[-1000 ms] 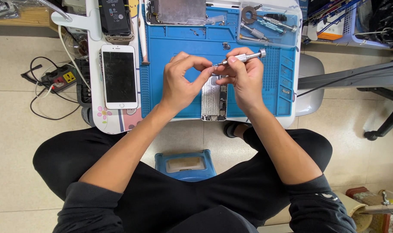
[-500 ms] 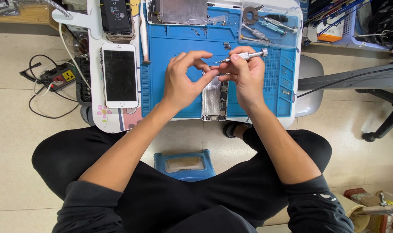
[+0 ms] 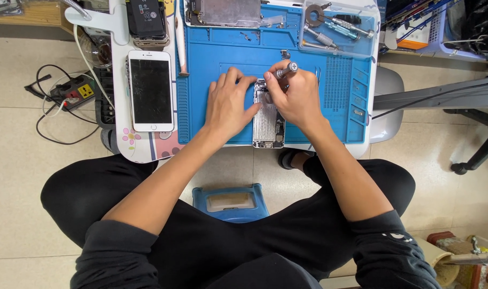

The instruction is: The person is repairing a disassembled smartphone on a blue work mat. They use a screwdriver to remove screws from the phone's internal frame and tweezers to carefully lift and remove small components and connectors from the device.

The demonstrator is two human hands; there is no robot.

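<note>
On the floor at far left lies a power strip [image 3: 78, 90] with black cables looped beside it. Next comes a white smartphone [image 3: 150, 91], face up with a dark screen, resting on the white table edge just beside the blue work mat [image 3: 201, 80]. Above it sits a black device [image 3: 146, 18]. The left hand [image 3: 228, 104] lies flat on the mat, fingers spread, with the thumb touching the left edge of the opened phone chassis [image 3: 267, 120] (silver, inner side up). The chassis lies upright near the mat's centre, its lower end at the mat's front edge. The right hand [image 3: 296, 99] is closed around a silver screwdriver [image 3: 285, 70], the tip pointing down onto the upper part of the chassis. At upper right, a clear tray [image 3: 361, 32] holds further tools. Below the table, a blue box [image 3: 230, 202] sits between the person's crossed legs.
</note>
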